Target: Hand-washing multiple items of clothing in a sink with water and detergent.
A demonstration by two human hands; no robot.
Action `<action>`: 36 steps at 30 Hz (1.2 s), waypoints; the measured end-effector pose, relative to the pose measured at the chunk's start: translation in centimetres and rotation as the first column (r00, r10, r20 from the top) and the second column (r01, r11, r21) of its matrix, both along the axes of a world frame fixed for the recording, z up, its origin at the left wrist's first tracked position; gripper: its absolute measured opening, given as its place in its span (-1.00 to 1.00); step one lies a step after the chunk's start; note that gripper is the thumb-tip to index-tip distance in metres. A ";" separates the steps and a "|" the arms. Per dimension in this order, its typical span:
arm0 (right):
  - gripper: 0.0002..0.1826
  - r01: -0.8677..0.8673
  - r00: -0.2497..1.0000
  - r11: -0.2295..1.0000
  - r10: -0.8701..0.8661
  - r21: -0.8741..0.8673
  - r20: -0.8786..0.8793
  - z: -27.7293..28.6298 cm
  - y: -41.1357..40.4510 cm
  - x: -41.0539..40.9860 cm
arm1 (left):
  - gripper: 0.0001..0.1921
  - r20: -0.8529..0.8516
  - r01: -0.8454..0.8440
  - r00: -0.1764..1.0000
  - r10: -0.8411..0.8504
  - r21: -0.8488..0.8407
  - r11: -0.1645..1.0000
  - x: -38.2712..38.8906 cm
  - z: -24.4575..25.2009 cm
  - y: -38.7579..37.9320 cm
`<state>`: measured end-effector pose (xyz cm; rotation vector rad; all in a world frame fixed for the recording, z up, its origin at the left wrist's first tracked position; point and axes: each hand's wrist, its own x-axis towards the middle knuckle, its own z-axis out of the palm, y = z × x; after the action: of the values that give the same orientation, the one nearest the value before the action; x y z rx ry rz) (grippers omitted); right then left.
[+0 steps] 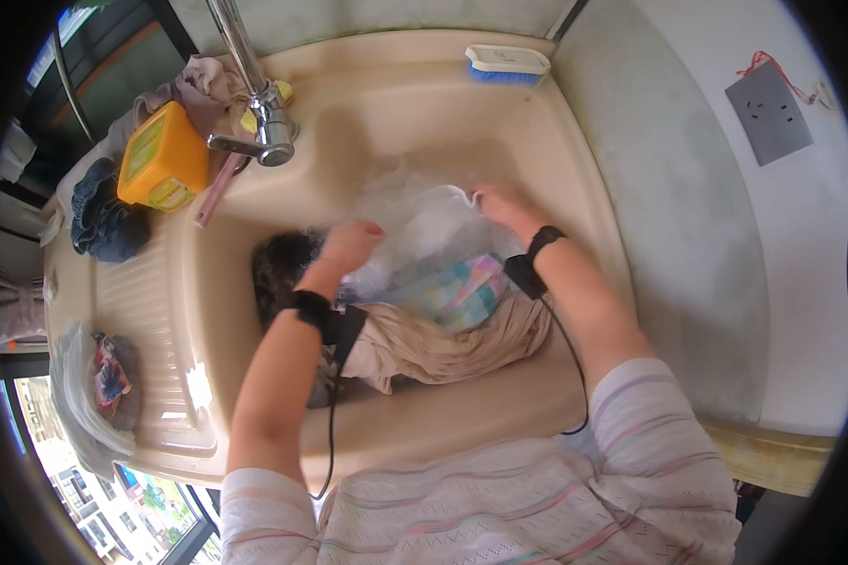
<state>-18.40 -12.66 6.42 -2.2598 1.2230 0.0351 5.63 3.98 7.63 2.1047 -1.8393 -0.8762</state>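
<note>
Soapy water with pale foam fills the basin of a beige laundry sink (586,176). At the far right of the water, my right hand (502,205) grips the edge of a white cloth (434,222), which lies mostly under the surface. My left hand (350,247) is at the water's left side with curled fingers; blur and foam hide whether it holds anything. Between my forearms a pastel checked cloth (466,286) lies partly in the water. A beige cloth (445,346) is bunched along the near side, and dark fabric (279,272) is at the left.
A chrome faucet (272,131) overhangs the basin's far left corner. Beside it are a yellow-orange plastic tub (166,155), a pink handle (217,191) and dark blue cloth (106,212). A blue-bristled scrub brush (509,65) rests on the back ledge. A plastic bag (78,395) lies on the ribbed washboard (145,318).
</note>
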 end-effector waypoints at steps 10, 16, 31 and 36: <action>-0.76 0.058 0.783 0.991 -0.122 0.124 0.610 12.2 1.7 -4.3 | -0.81 -0.629 -0.270 0.749 0.211 0.001 0.963 3.2 12.5 6.4; -0.76 -0.531 0.844 0.848 0.529 -0.001 0.093 12.0 11.7 -3.7 | -0.75 0.413 0.423 0.814 -0.408 0.059 0.904 0.0 10.8 10.6; -0.60 -0.267 0.683 0.680 -0.366 0.683 0.632 17.7 10.1 1.3 | -0.49 -0.950 -0.251 0.207 0.232 0.178 0.951 -5.2 13.8 4.2; -0.50 -0.306 0.807 0.417 -0.362 0.856 0.466 14.9 11.9 0.2 | -0.55 -0.857 -0.255 0.468 0.216 0.103 0.961 -5.7 8.5 3.7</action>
<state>-18.24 -0.77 21.33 -1.0746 0.5925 -0.0210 -0.04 7.72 16.17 1.3507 -0.9610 -1.4378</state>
